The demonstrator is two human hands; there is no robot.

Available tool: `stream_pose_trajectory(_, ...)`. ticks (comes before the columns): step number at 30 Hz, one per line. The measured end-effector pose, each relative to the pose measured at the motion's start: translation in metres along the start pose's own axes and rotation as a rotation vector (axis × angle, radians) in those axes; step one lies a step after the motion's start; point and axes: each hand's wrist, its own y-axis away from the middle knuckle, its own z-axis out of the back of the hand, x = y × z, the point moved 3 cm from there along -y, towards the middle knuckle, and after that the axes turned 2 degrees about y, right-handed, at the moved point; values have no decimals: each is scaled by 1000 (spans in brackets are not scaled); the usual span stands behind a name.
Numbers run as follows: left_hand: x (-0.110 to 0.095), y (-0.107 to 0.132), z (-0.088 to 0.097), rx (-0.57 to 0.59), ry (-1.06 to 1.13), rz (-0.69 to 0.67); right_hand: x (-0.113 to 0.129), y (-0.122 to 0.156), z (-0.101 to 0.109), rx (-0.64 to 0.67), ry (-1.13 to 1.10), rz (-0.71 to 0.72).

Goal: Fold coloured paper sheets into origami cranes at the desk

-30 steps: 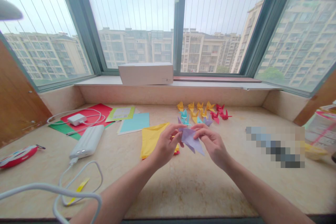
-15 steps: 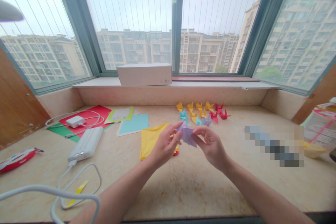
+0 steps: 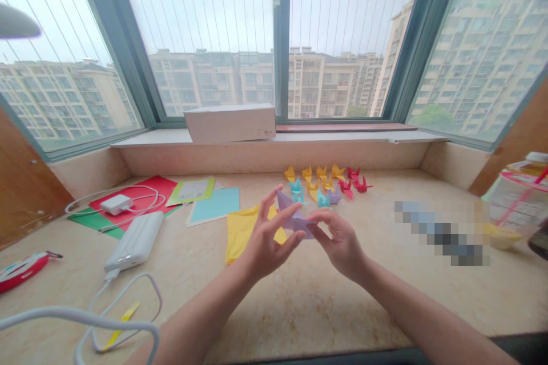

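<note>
Origami paper [image 3: 297, 221], lilac, pinched by right hand [image 3: 345, 242]; left hand [image 3: 266, 242] splayed, grip unclear
Uneven pulling could skew its folds; yellow cranes [image 3: 314, 189] at one o'clock.

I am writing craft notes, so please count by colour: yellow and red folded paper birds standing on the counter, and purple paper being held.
Yellow folded paper birds: 6
Red folded paper birds: 3
Purple folded paper, held: 1
Total: 10
</note>
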Motion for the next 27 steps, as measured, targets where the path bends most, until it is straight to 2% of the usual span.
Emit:
stream_pose_trajectory(4, -3, -1, 2, 111, 23, 69, 2, 2, -2, -43, -101, 27)
stream_pose_trajectory(7, -7, 1, 0, 197, 26, 69, 4, 3, -2, -78, -151, 35)
stream_pose_trajectory(13, -7, -2, 5, 43, 236, 116, 1, 2, 0, -71, -136, 33)
stream_pose_trajectory(16, -1, -3, 2, 11, 353, 216, -4, 1, 0, -39, -110, -26)
stream_pose_trajectory(19, 4, -3, -4, -3, 363, 315, -7, 1, -1, -4, -75, -75)
stream_pose_trajectory(21, 4, -4, -6, -40, 299, 303, -6, 1, -1, 0, -76, -83)
stream_pose_trajectory(24, 2, -6, -4, -112, 170, 203, -4, 2, -1, -21, -70, -80)
stream_pose_trajectory(27, -2, -6, -4, -103, 131, 124, -6, 3, -2, -69, -13, -110)
